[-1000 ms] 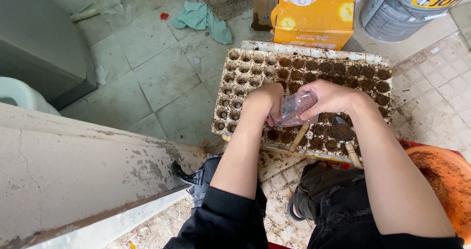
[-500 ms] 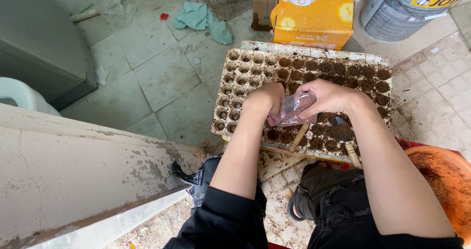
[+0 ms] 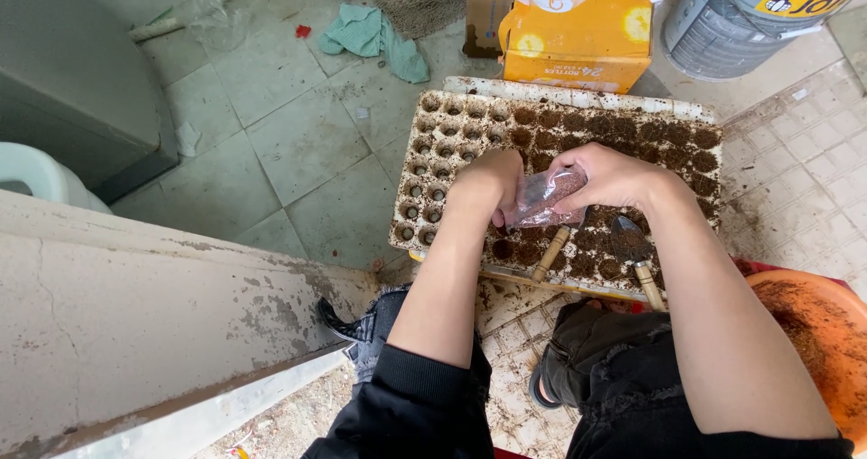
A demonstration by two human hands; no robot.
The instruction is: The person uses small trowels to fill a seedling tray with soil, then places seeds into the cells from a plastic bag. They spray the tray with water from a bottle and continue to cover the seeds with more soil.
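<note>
Seed packet (image 3: 545, 197), a small clear plastic bag of reddish-brown grains, is held over the middle of the seedling tray (image 3: 452, 165), which lies on the tiled floor (image 3: 298, 143) with soil in most cells. The right hand (image 3: 614, 177) pinches the bag's upper end, and the left hand (image 3: 488, 181) is curled with its fingertips at the bag's mouth. Two wooden-handled tools (image 3: 638, 260) lie on the tray's near edge, an orange carton (image 3: 578, 25) stands at its far edge, and an orange basin (image 3: 813, 332) sits just past its near right corner.
</note>
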